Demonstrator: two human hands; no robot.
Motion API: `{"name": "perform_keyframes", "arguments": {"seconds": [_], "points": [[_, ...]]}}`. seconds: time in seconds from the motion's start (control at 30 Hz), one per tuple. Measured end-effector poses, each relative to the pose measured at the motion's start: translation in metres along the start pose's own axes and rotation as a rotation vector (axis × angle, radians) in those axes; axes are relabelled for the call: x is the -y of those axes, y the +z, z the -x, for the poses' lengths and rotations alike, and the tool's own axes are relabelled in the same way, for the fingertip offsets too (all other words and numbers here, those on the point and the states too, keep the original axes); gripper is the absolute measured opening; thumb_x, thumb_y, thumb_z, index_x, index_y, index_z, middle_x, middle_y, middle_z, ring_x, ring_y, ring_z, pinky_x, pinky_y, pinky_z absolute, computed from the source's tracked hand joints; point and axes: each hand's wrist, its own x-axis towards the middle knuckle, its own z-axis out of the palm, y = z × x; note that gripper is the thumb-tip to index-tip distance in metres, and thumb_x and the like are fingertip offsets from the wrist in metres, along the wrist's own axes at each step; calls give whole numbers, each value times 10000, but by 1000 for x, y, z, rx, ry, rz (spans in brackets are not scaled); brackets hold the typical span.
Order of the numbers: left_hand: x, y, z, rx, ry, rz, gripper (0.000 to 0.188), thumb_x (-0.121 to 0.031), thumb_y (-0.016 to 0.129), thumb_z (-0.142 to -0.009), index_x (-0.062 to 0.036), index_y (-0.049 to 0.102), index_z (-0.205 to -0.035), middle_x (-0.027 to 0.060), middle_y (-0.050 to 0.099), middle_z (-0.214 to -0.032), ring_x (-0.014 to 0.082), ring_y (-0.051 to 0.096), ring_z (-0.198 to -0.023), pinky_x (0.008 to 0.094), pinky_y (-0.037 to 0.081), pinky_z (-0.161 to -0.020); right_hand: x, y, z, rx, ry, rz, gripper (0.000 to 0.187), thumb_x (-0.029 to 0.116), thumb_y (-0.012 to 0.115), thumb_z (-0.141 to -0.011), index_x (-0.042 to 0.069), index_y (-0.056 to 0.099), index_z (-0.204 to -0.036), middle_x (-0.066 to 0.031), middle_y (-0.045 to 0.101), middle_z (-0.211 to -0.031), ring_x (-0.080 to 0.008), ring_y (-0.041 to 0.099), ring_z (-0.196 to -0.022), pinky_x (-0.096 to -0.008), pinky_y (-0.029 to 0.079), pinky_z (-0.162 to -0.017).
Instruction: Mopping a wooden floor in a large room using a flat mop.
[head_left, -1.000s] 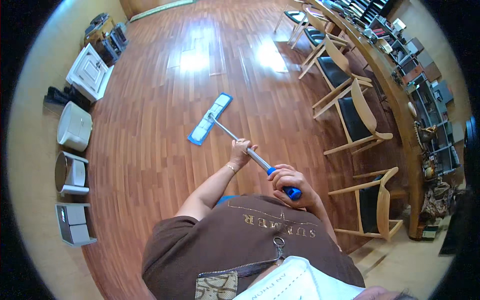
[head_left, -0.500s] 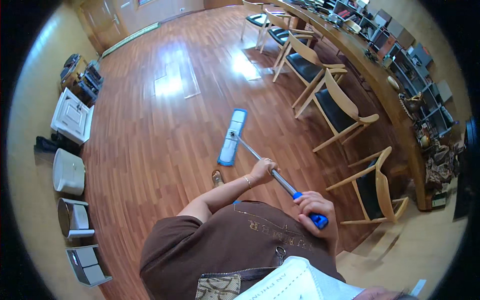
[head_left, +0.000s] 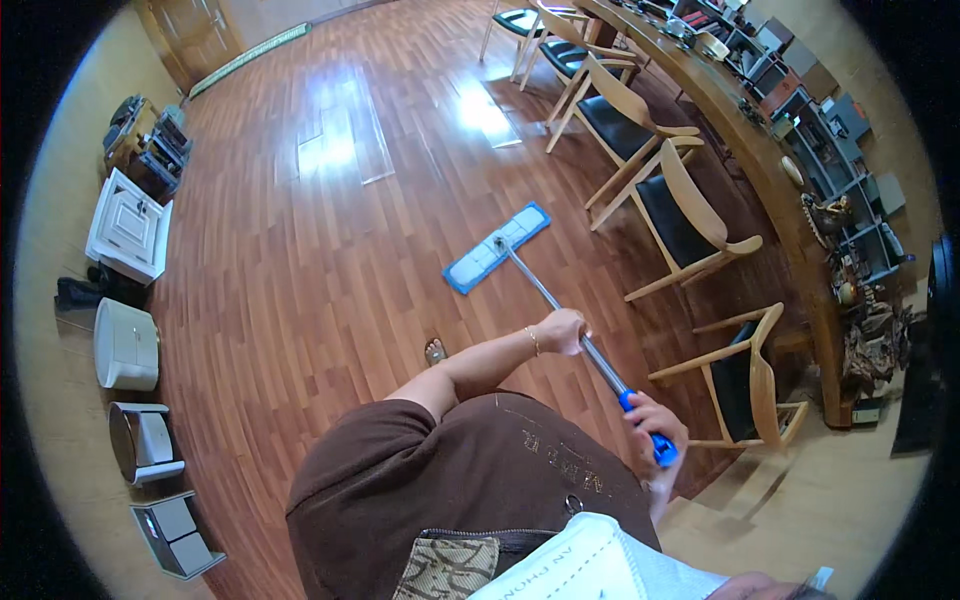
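Note:
A flat mop (head_left: 478,265) with a blue-edged pale head lies on the wood floor ahead of me, its head slanting up to the right. From its middle a metal pole runs back toward my right side. My left hand (head_left: 562,331) is wrapped round the pole partway along, a bracelet on that wrist. Close to the pole's end, my right hand (head_left: 658,424) grips the blue handle (head_left: 664,452). One sandalled foot (head_left: 435,351) shows on the floor below the mop head.
Wooden chairs (head_left: 690,215) with black seats line the right, beside a long wooden table (head_left: 740,115) crowded with small items. Along the left wall stand a white cabinet (head_left: 132,225), a rounded white bin (head_left: 128,345) and small stools. A door (head_left: 190,40) is at the far left.
The mop head has swung clockwise and slid right, from nearly upright to a slant. Both hands have moved right with the pole, still holding it.

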Motion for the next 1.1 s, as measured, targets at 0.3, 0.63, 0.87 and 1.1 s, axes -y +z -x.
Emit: {"name": "perform_keyframes", "arguments": {"seconds": [0.3,0.63,0.87,1.1], "points": [[119,-108,15,-260,-142,-141,193,-266,687,-756,-114,620,-656,101,609,-698,296,601,-728,400,498,-644,-47,84,-145,431,-137,89,91,22,697,-740,21,606,-746,-135,674,-890,-334,617,-1062,-501,384,-1024],[161,-213,99,-490,-478,-320,195,-243,600,-800,-97,635,-674,131,640,-739,309,626,-777,426,493,-735,-61,182,-247,850,-293,1,149,93,727,-733,45,587,-718,-100,681,-842,-302,648,-1004,-484,414,-999],[187,-244,156,-622,-567,-503,226,-224,599,-796,-98,576,-610,121,606,-673,301,607,-721,411,464,-752,-78,238,-267,993,-352,-34,108,81,711,-749,56,608,-772,-75,659,-815,-273,646,-989,-468,426,-986],[184,-263,147,-619,-585,-462,238,-212,605,-777,-76,570,-585,149,598,-648,330,599,-680,434,478,-727,-58,237,-288,949,-236,-26,83,45,699,-736,34,618,-749,-83,651,-809,-275,641,-982,-459,431,-970]]}}
